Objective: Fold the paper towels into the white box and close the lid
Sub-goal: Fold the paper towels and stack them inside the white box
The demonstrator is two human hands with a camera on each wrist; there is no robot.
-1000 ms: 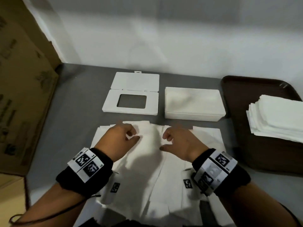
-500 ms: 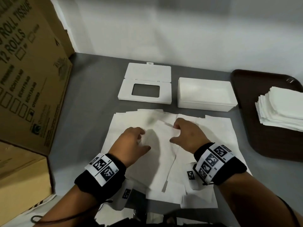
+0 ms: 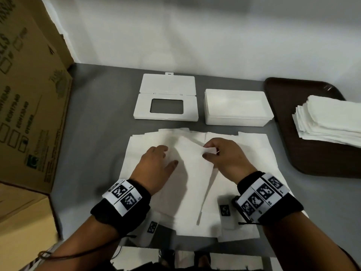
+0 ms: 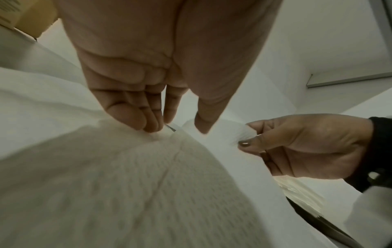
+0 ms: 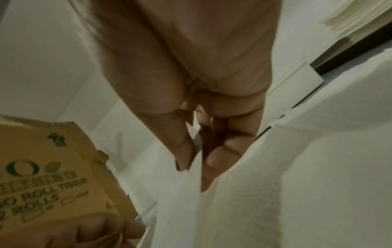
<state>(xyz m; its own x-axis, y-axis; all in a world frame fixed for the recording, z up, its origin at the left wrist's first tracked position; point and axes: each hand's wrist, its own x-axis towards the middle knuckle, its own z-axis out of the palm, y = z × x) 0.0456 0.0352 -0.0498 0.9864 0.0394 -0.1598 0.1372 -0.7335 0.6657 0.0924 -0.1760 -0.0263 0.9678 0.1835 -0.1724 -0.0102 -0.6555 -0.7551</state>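
Observation:
Several white paper towels (image 3: 195,184) lie spread and overlapping on the grey table in front of me. My left hand (image 3: 168,155) rests on the top sheet with straight fingers, its fingertips (image 4: 146,124) pressing the paper down. My right hand (image 3: 210,152) pinches a raised edge of the top sheet between thumb and fingers; the right wrist view shows the same pinch (image 5: 195,166). The open white box (image 3: 236,106) stands behind the towels at the right. Its lid (image 3: 166,102) lies apart to the left, flap open, with a rectangular window.
A dark brown tray (image 3: 289,98) at the right carries a stack of folded towels (image 3: 330,120). Large cardboard boxes (image 3: 33,98) stand along the left side. A white wall runs behind the table.
My right hand has taken up the edge of the top sheet and lifted it. My left hand has flattened onto the paper beside the fold.

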